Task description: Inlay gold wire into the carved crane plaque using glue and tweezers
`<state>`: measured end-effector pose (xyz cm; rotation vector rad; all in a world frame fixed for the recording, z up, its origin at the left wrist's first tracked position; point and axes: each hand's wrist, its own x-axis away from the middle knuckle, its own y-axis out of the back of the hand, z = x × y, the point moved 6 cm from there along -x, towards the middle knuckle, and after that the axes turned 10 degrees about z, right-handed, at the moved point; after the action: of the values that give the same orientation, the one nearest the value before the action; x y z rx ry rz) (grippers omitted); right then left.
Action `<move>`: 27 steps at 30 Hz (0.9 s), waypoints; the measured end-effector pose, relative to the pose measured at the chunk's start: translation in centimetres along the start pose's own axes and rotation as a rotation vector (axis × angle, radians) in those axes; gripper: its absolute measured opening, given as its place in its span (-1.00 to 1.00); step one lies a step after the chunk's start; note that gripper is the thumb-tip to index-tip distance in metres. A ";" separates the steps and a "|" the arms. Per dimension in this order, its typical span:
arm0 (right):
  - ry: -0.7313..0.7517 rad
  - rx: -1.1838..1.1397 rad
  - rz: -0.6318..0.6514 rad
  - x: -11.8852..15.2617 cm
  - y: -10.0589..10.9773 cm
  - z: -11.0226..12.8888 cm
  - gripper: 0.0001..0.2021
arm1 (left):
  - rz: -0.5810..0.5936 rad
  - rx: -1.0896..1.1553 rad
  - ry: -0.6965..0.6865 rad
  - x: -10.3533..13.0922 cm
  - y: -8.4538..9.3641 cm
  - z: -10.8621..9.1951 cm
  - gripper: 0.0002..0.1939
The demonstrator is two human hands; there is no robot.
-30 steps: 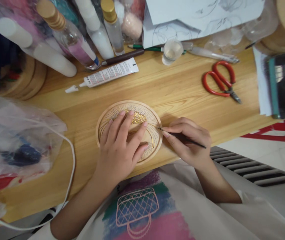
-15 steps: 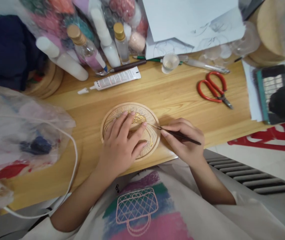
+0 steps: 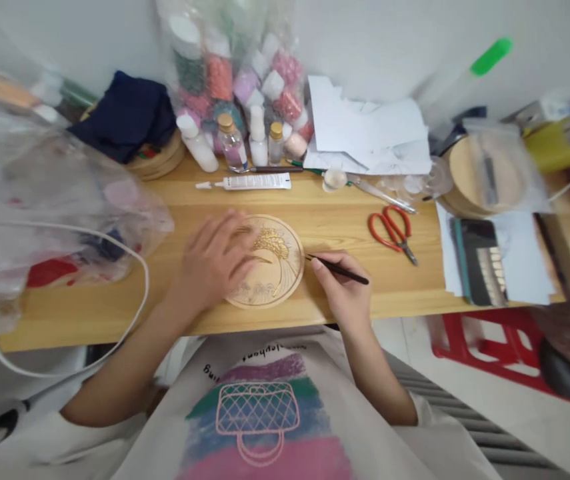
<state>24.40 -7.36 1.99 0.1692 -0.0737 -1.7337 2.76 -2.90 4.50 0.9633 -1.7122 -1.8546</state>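
A round wooden plaque (image 3: 265,295) lies on the table, with fine dark lines and a raised gold wire pattern (image 3: 272,241) on its face. My left hand (image 3: 209,257), blurred, is spread over the plaque's left edge with its fingers apart and nothing in them. Part of the plaque is hidden beneath that hand. To the right, my right hand (image 3: 342,283) pinches dark, slim tweezers (image 3: 339,268) between thumb and fingers. Their tips point left and sit at the plaque's right rim.
Red-handled snips (image 3: 392,230) lie to the right. Behind the plaque are a white glue tube (image 3: 257,181), a small cup (image 3: 335,179) and several bottles (image 3: 233,143). A phone (image 3: 482,260) rests on papers. At left, plastic bags (image 3: 89,220) and a white cable (image 3: 147,280) cover the table.
My left hand has slid left, uncovering more of the gold pattern. The tweezers have drawn back from the gold wire to the plaque's rim. The view has tilted up and shows more wall.
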 end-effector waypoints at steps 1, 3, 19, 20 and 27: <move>-0.018 0.006 0.035 -0.6 0.1 0.4 -0.99 | -0.012 -0.028 0.076 0.3 0.3 0.7 -0.59; -0.012 0.057 0.139 -2.2 0.2 1.6 -0.98 | -0.027 -0.034 0.224 1.3 0.9 1.5 -0.58; 0.611 0.238 0.347 -10.1 -4.7 1.1 -0.88 | 0.075 0.199 0.231 5.1 -0.2 -4.7 -0.51; 0.595 0.222 0.342 -10.2 -4.5 1.0 -0.87 | 0.058 0.196 0.211 5.0 0.0 -5.1 -0.53; 0.294 0.110 0.526 -10.6 -4.4 0.0 -0.68 | -0.015 0.137 0.057 3.8 -0.5 -8.9 -0.56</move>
<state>21.77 3.80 2.10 0.4437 0.0038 -1.1678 6.87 -11.55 3.33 1.0739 -1.8212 -1.7208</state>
